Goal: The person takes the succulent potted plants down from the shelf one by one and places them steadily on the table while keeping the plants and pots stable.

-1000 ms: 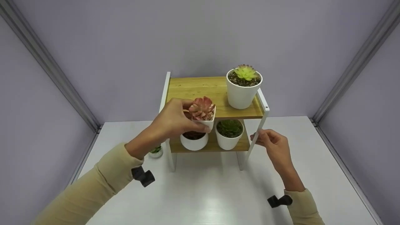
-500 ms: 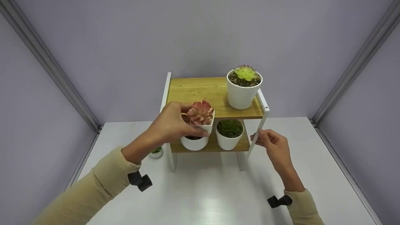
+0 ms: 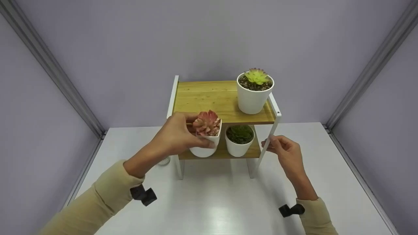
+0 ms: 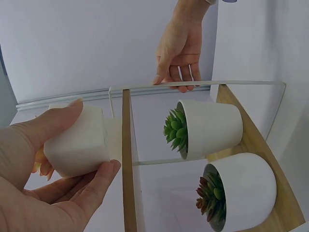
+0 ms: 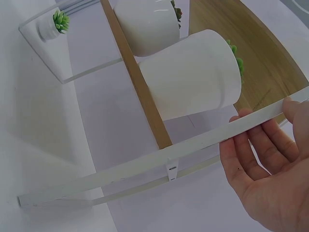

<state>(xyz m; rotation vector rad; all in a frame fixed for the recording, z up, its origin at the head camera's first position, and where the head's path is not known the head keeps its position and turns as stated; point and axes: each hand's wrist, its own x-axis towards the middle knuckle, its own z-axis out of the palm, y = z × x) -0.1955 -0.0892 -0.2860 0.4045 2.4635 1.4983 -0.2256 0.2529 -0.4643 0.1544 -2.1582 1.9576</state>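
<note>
My left hand holds a small square white pot with a reddish succulent, thumb on the near side and fingers beyond. It is in front of the upper board's front edge. In the left wrist view this pot is apart from the wooden board. My right hand grips the right white upright of the two-tier plant stand. The right wrist view has its thumb and fingertips on the white bar. The red plant in the lower left pot is hidden in the head view.
A round white pot with a lime succulent stands on the right of the upper board. Below is another white pot with a dark green plant. A tiny pot stands left of the stand, partly covered by my arm.
My left hand has lowered the potted succulent and brought it slightly left, toward me. My right hand has stayed on the upright, and the stand looks unmoved.
</note>
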